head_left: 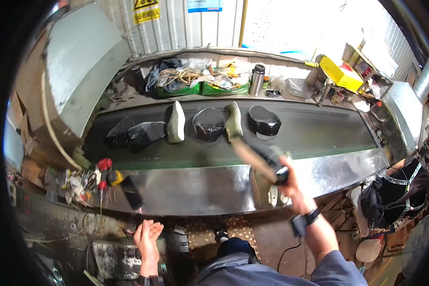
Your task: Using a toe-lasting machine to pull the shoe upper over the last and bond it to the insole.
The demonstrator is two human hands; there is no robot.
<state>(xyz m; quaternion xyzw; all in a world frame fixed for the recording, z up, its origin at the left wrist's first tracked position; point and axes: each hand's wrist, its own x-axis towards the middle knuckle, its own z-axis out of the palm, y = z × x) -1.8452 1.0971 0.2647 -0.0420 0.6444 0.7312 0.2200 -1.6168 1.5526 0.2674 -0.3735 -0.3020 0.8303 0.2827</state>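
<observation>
My right hand (295, 188) is closed around the dark end of a shoe (258, 161) with a black upper and a tan sole. Motion smears it above the bench's metal edge, and its far end points toward the conveyor belt (314, 128). My left hand (148, 239) is off the bench at the lower left, palm up, fingers spread and holding nothing. On the belt lie two pale, shoe-shaped pieces (177, 123) (234, 120) and several shiny black rounded pieces (209, 125). Small white pieces (272, 196) rest on the metal edge under my right hand.
A dark phone (131, 192) lies on the metal edge, beside red and yellow tools (103, 167). Behind the belt are green trays (178, 90) of cords, a steel flask (257, 81) and a yellow box (341, 74). Machine housings (81, 62) bound the belt's left end.
</observation>
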